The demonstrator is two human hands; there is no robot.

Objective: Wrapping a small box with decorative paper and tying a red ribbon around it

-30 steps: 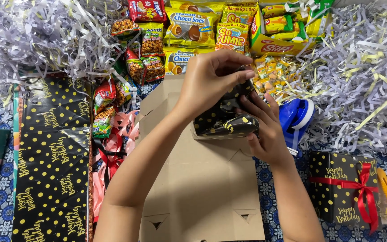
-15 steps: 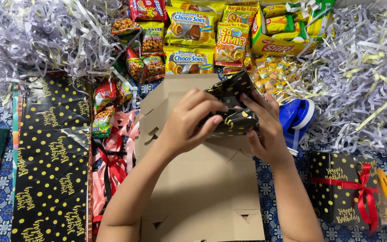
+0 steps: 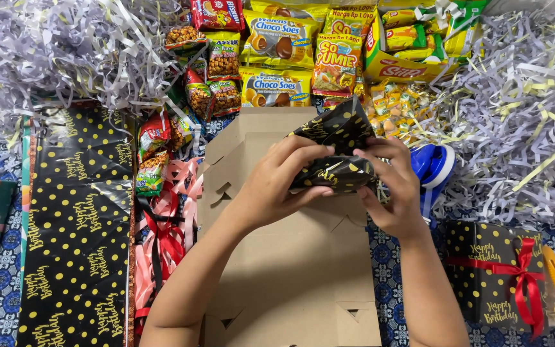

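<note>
Black gold-dotted wrapping paper (image 3: 336, 151), crumpled into a folded bundle, sits between your hands above the flattened cardboard box (image 3: 290, 270). Your left hand (image 3: 277, 183) clasps its lower fold with curled fingers, while your right hand (image 3: 396, 186) pinches its right edge. Snack packets (image 3: 277, 64) lie beyond.

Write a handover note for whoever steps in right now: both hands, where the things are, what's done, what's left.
Left hand: grips the black gold-dotted wrapping piece from its left side.
Right hand: holds the same piece from the right and below.
The piece is held above the flat brown cardboard box blank, partly folded or crumpled.
Done: a wrapped black gift box with red ribbon sits at right.
Left: cardboard still flat; snack packets and shredded paper lie unpacked.
</note>
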